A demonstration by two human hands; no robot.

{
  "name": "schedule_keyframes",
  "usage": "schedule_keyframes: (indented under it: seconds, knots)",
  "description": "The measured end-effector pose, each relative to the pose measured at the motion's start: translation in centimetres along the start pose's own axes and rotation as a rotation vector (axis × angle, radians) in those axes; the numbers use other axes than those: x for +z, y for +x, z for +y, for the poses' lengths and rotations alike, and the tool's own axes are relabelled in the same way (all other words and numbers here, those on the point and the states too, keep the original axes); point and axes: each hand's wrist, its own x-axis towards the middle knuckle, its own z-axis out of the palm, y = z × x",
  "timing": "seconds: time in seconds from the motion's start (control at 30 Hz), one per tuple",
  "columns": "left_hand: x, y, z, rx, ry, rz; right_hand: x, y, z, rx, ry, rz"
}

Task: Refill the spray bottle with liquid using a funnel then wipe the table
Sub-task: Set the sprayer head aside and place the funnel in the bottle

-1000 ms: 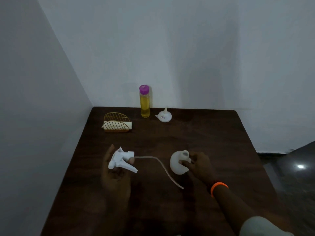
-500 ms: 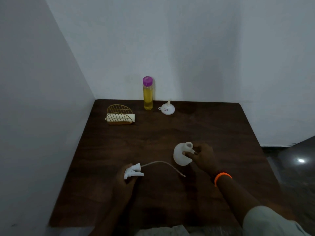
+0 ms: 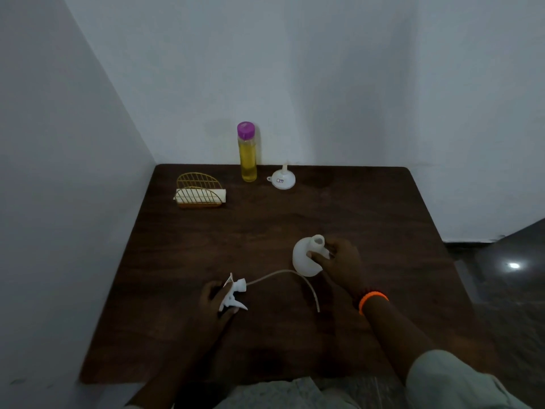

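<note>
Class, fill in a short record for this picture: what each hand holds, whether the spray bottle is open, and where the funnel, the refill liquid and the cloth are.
Left hand: holds spray trigger head, dip tube trailing
Right hand: holds white spray bottle by the neck
Bottle state: open, head removed
Funnel: upside down at table's far edge
Refill liquid: yellow, in purple-capped bottle, left of funnel
Cloth: folded in gold wire rack, far left
</note>
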Motion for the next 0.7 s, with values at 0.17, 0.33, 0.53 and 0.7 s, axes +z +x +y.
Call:
schedule_keyframes:
  seconds: [0.17, 0.33, 0.53, 0.7]
  knots:
    - [0.0, -0.7, -1.6, 0.100, 0.112, 0.062, 0.3, 0.0, 0.5, 0.094, -0.014, -0.075]
    - [0.6, 2.0, -2.2, 0.176, 0.121, 0.281, -0.5, -0.4, 1.3, 0.062, -0.020, -0.136]
    - [-0.9, 7.6, 2.7, -0.107, -0.025, 0.192, -2.9, 0.5, 3.9, 0.192, 0.142, -0.025]
    - [-1.0, 14.0, 7.6, -0.080, -0.140, 0.223, -3.2, 5.5, 4.0, 0.311, 0.202, 0.041]
